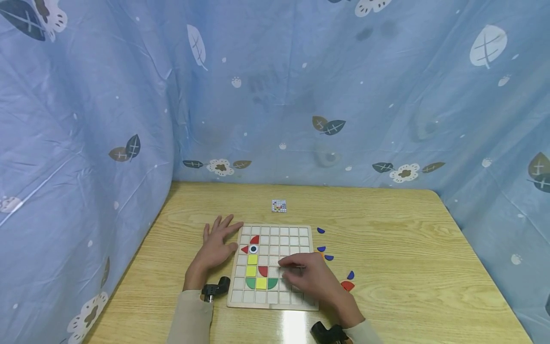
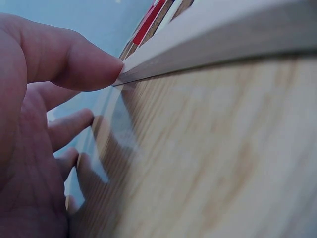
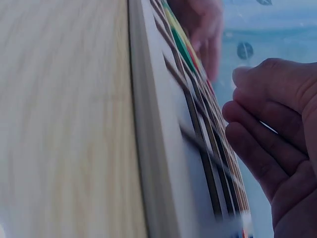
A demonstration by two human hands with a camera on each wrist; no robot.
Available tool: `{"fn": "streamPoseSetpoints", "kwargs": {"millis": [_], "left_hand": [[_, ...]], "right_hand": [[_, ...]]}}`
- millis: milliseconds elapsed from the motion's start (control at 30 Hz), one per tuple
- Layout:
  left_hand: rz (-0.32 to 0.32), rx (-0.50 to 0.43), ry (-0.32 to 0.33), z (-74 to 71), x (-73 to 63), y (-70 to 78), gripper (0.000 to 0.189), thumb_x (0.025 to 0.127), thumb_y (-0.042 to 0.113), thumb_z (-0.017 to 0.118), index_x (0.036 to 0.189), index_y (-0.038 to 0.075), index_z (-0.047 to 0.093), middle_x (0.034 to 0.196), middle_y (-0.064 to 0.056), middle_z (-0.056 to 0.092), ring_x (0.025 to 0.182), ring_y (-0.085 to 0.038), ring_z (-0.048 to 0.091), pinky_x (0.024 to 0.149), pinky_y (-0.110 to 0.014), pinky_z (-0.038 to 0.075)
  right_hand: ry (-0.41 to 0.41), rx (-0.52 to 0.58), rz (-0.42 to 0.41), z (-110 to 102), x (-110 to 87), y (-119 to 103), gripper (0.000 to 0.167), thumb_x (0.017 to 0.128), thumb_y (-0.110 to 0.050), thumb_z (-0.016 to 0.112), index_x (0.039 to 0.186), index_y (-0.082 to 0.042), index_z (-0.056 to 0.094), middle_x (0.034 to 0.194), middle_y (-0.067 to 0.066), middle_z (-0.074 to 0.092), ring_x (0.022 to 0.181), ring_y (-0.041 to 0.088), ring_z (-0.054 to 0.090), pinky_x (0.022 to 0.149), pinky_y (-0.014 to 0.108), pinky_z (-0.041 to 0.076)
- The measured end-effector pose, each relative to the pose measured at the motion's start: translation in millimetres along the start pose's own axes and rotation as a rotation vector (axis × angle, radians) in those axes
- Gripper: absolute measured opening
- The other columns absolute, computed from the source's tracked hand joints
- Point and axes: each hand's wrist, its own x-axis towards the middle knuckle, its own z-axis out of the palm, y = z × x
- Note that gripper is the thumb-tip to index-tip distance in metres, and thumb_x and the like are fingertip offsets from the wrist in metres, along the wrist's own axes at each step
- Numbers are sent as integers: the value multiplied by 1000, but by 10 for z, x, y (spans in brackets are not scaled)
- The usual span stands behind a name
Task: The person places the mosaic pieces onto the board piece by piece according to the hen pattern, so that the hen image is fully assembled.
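A square wooden grid board [image 1: 272,297] lies on the table. Coloured pieces on its left half include a red quarter-circle [image 1: 255,240], a red triangle [image 1: 245,249], an eye tile [image 1: 253,249], yellow squares [image 1: 251,271], green quarter-circles [image 1: 272,283] and another red quarter-circle [image 1: 262,271]. My left hand [image 1: 216,246] rests at the board's upper left edge with fingers spread; its thumb [image 2: 94,62] touches the side in the left wrist view. Over the board's middle right hovers my right hand [image 1: 311,277], fingers loosely bent, no piece showing between them [image 3: 277,114].
Behind the board lies a small pattern card [image 1: 279,206]. Along the board's right side are scattered several blue pieces [image 1: 321,230], a red piece [image 1: 347,285] and an orange one partly hidden by the right hand. A blue patterned curtain [image 1: 275,95] surrounds the table [image 1: 408,248].
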Motion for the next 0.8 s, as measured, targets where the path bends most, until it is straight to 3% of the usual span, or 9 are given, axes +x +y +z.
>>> {"fn": "streamPoseSetpoints", "kwargs": {"millis": [533,800], "left_hand": [[6,2,4,-1,-9,8,68,95,6,64,161,16,57,181,-18,26,171,-45,-1,131,-69,-18],[1,13,2,-1,-11,10,68,95,7,63,161,17,57,182,-17,26,171,-45,-1,131,-69,-19]], "right_hand": [[187,-89,136,-624,-500,351,26,90,-11,90,115,-16,85,112,-7,85,106,14,81,92,32,66],[189,-114,173,-724,-610,427,25,91,-15,90,116,-18,85,108,-6,85,91,2,77,78,26,64]]}}
